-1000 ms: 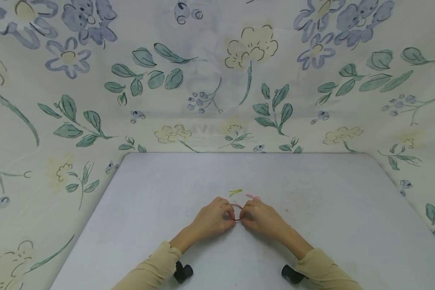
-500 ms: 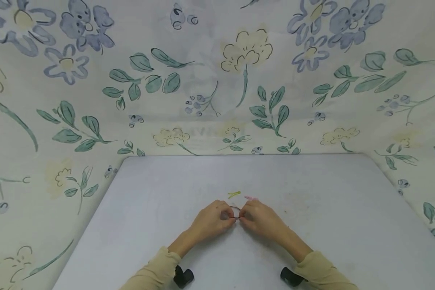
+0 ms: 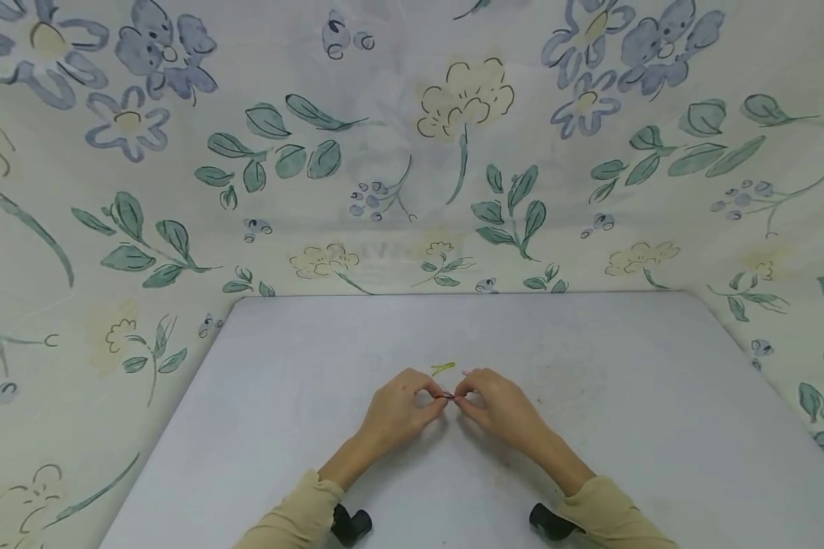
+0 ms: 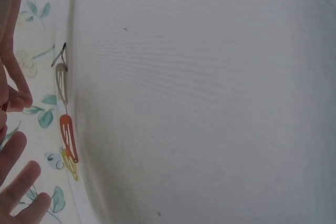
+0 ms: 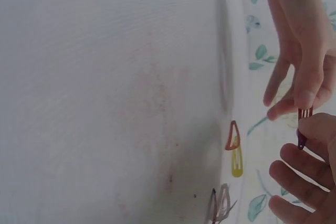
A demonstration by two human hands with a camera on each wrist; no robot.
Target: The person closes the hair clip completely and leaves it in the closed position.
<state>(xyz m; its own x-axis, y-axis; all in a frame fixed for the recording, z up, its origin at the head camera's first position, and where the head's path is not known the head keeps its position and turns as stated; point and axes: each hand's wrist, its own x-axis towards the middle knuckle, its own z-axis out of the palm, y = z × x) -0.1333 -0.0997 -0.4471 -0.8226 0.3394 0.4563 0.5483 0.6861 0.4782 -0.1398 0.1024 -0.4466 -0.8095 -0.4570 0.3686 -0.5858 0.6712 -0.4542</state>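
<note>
A dark red snap hair clip (image 5: 304, 113) is pinched at one end by my left hand (image 3: 397, 406) and at the other by my right hand (image 3: 504, 406). In the head view its middle shows as a thin dark line between the fingertips, which partly cover it. The right wrist view shows slots along the clip and a dark pointed tip. The free fingers of my right hand spread apart in that view. Beyond the hands lies a yellow hair clip (image 3: 443, 368). A pinkish bit (image 3: 465, 374) peeks out behind my right hand.
On the white table (image 3: 302, 351), the left wrist view shows an orange hair clip (image 4: 68, 139) overlapping the yellow one, a grey clip (image 4: 62, 82) and a dark one (image 4: 64, 53). Black wrist devices (image 3: 352, 526) sit under both sleeves. A floral cloth (image 3: 398, 175) rises behind the table.
The held clip showed as an open loop and now appears edge-on as a thin line. Both hands have shifted slightly away from the body, covering most of the pinkish clip.
</note>
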